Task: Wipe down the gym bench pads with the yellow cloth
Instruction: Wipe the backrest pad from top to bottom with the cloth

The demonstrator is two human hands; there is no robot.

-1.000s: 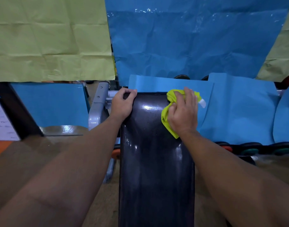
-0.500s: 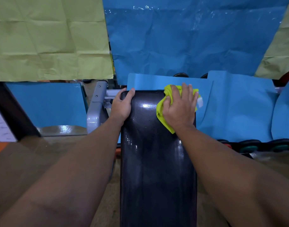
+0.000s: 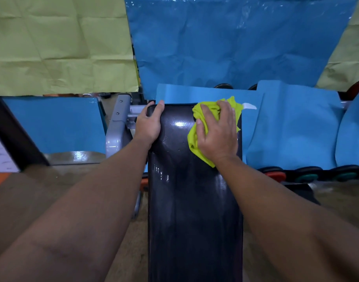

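Our right hand (image 3: 217,133) bunches the yellow cloth (image 3: 194,137) at the bench pad's (image 3: 194,210) far end; left hand (image 3: 149,124) grips its corner. Nearer stretch seemingly remains.

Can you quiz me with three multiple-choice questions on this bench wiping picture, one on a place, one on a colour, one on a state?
1. Where is the crumpled yellow cloth?
A. far right end of the glossy black bench pad
B. on the floor
C. on the grey metal frame

2. What colour is the large creased sheet on the upper left?
A. red
B. yellow-green
C. white

3. What is the left hand doing?
A. hanging free
B. holding the cloth
C. gripping the pad's far left corner

Answers: 1 A, the right hand presses it there. 2 B, clearly yellow-green. 3 C, fingers wrap the corner.
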